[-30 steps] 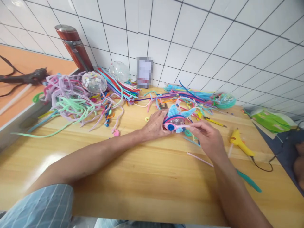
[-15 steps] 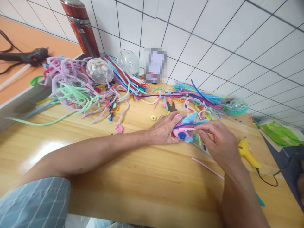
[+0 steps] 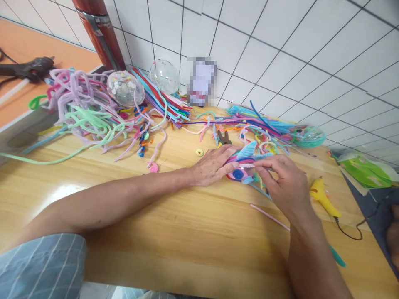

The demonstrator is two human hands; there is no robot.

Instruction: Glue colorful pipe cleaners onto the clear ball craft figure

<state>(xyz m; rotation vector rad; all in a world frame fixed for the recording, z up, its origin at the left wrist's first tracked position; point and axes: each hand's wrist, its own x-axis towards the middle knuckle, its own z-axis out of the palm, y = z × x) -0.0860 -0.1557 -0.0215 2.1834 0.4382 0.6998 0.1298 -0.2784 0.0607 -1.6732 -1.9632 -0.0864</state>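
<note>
Black glue gun: far left (image 3: 31,68), lying on the orange surface, nobody's hand near it.
Fuzzy stems: big tangled purple and green heap (image 3: 75,93) on the counter (image 3: 174,236), so plenty of loose stuff lying around.
Flask: red one (image 3: 102,37), standing behind the heap, top cut off by the frame.
Balls: a glittery ball (image 3: 126,88) and a clear ball (image 3: 164,76), both sitting there without fins or eyes that I can make out.
Phone: leaning on the wall tiles (image 3: 202,81), screen blurred, can't read it.
Left hand: thumb in front and fingers over the back of the toy's left side (image 3: 212,167), so its grip is holding the toy, kinda loosely I'd say.
Toy: between the two hands (image 3: 238,174), right of the middle of the counter; can't tell if it's resting on it. Blue fin (image 3: 248,150) up top, dark blue eye facing me, colored bands round the body, so I'd call it well along.
Pink strip: thin bit (image 3: 248,165) against the toy just above the eye; can't tell if it's stuck down, so I'd count that part unfinished.
Right hand: thumb and finger pinched on the strip's right end (image 3: 280,182), grip narrow.
Loose pink stem: on the counter below the right hand (image 3: 269,217), unused as it lies.
Yellow glue gun: right side (image 3: 326,198), lying down, not in either hand.
</note>
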